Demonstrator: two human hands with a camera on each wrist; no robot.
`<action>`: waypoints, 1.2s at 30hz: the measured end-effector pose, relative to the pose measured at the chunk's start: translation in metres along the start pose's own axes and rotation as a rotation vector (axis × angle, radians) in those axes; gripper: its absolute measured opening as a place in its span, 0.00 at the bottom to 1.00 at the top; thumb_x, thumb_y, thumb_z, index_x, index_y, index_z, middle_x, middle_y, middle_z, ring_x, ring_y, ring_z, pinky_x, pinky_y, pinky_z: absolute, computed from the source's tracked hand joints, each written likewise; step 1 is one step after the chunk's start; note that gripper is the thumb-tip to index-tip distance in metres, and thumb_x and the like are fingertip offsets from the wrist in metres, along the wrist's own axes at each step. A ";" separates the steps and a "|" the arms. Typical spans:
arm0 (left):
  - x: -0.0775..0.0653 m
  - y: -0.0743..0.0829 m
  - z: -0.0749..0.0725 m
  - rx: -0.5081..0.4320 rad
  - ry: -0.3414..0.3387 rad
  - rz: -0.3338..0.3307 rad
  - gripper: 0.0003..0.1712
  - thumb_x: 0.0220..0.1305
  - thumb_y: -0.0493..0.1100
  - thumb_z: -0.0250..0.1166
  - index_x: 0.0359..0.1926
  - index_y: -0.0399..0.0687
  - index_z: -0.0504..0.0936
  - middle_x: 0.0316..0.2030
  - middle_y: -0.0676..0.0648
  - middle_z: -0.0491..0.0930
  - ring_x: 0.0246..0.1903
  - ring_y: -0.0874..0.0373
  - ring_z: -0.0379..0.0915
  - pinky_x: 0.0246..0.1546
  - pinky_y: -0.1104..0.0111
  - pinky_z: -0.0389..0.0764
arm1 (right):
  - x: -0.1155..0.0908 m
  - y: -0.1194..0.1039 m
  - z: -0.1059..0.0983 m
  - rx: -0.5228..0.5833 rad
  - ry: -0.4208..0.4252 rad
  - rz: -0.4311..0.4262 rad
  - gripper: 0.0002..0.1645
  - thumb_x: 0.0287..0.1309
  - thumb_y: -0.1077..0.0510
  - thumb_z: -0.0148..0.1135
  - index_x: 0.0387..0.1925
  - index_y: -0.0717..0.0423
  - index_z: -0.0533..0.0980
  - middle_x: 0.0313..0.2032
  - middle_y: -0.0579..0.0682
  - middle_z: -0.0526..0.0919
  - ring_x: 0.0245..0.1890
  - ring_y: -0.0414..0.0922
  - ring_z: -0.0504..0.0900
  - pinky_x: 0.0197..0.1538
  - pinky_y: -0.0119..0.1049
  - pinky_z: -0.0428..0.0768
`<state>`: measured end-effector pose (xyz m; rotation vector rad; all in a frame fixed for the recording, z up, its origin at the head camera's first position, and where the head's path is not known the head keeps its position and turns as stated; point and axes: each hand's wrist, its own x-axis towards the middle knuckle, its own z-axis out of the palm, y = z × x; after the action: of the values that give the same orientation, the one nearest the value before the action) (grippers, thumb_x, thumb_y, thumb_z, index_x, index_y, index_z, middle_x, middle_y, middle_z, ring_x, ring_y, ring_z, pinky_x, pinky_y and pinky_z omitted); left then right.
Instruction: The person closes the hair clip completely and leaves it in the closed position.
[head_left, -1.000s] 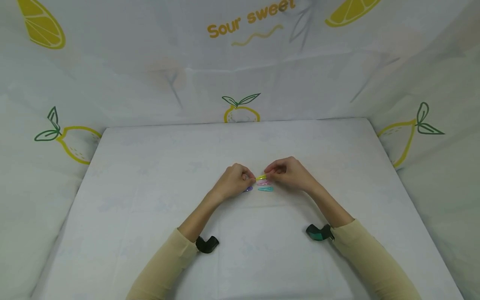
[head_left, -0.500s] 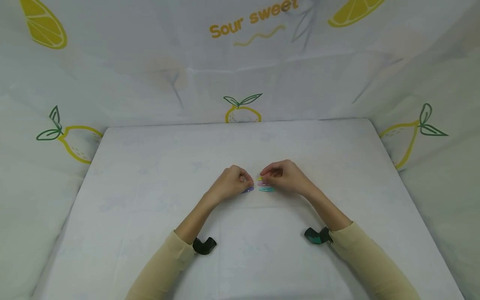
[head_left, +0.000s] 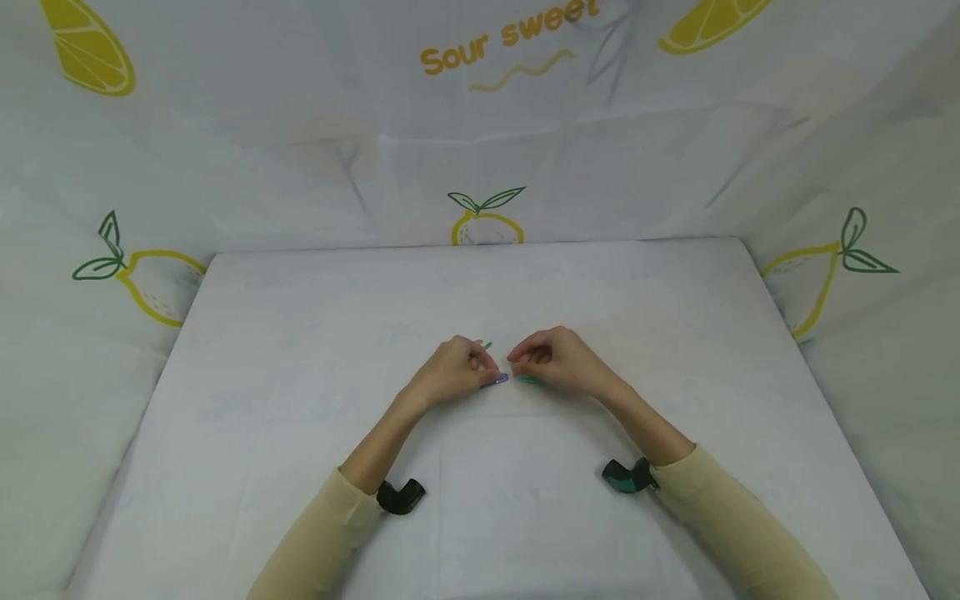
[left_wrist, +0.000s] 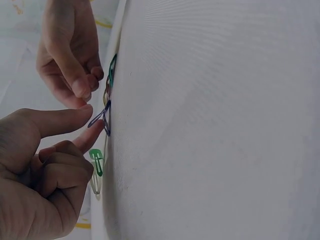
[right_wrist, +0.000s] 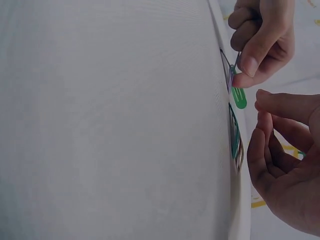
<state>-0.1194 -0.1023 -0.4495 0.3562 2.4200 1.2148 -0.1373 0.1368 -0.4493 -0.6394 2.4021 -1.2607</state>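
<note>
Several small snap hair clips lie near the middle of the white table. My left hand (head_left: 452, 369) has thumb and index finger around a purple hair clip (left_wrist: 106, 120), whose one part tilts up between the fingertips. Beyond that hand, a green hair clip (left_wrist: 97, 161) overlaps a pale one (left_wrist: 96, 184). My right hand (head_left: 557, 360) hovers over a teal hair clip (right_wrist: 234, 135), its curled fingers showing nothing held. Behind the teal clip a dull-coloured clip (right_wrist: 240, 156) is partly visible. In the head view both hands hide most clips.
A white cloth covers the table (head_left: 480, 500). Lemon-printed white curtain (head_left: 300, 183) stands along the back and both sides. Black wrist cameras (head_left: 401, 497) sit at both cuffs.
My right hand has moved left and toward me, now covering the yellow and pink clips in the head view. My left hand has shifted slightly left, and a green clip tip shows behind it.
</note>
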 end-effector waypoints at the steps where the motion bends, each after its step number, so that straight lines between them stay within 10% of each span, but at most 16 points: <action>1: -0.001 0.000 0.000 0.000 -0.001 -0.002 0.10 0.69 0.43 0.74 0.42 0.39 0.93 0.14 0.56 0.63 0.16 0.65 0.51 0.19 0.73 0.54 | 0.000 0.000 0.002 -0.007 0.000 -0.004 0.09 0.64 0.62 0.76 0.45 0.60 0.90 0.36 0.52 0.92 0.32 0.39 0.82 0.39 0.27 0.81; 36: -0.018 -0.019 -0.008 -0.045 0.014 -0.005 0.11 0.67 0.45 0.73 0.42 0.41 0.94 0.16 0.57 0.64 0.18 0.64 0.55 0.22 0.71 0.59 | 0.011 -0.010 0.012 -0.166 -0.085 -0.058 0.07 0.62 0.60 0.78 0.42 0.56 0.92 0.33 0.47 0.86 0.33 0.38 0.76 0.40 0.28 0.76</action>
<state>-0.1080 -0.1260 -0.4562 0.3287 2.3997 1.2707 -0.1383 0.1175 -0.4492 -0.7989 2.4507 -1.0409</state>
